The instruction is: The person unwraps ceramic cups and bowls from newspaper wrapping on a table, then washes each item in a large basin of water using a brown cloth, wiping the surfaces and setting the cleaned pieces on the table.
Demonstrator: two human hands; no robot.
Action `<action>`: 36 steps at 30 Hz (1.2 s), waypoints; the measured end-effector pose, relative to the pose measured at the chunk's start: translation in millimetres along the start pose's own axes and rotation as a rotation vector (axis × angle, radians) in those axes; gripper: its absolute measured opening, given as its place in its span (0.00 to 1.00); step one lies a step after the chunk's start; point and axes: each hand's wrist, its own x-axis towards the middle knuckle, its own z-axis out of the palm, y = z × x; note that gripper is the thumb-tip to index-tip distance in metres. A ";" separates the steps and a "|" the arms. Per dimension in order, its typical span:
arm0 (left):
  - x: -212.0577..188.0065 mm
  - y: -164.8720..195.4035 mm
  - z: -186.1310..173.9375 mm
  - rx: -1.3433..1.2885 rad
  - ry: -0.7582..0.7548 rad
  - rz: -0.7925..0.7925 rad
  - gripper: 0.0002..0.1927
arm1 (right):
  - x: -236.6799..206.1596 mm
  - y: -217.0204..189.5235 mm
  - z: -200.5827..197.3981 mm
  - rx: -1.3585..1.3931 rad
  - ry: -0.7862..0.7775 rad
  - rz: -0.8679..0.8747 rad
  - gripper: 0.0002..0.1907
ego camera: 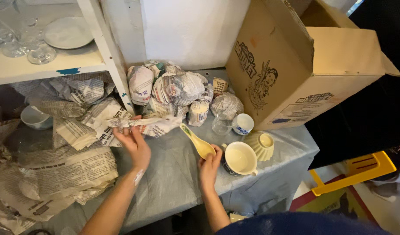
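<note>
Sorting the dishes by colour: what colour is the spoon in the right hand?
Pale yellow spoon, with a green mark on its handle; head view.

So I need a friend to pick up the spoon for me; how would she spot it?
Start at the big cardboard box on the grey-covered table. In front of it, left of the white cup, the right hand holds a pale yellow ceramic spoon, the only long-handled piece among round cups and bowls.

Soft, even indoor light, brightest on the white wall [191, 30]; dim under the shelf [47, 65] at left. Slight wide-angle bending at the edges, mild blur throughout.
</note>
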 end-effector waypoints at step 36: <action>55.9 126.7 -38.0 0.775 -0.139 0.057 0.23 | -26.3 -44.4 38.2 -1.056 -0.344 -0.743 0.21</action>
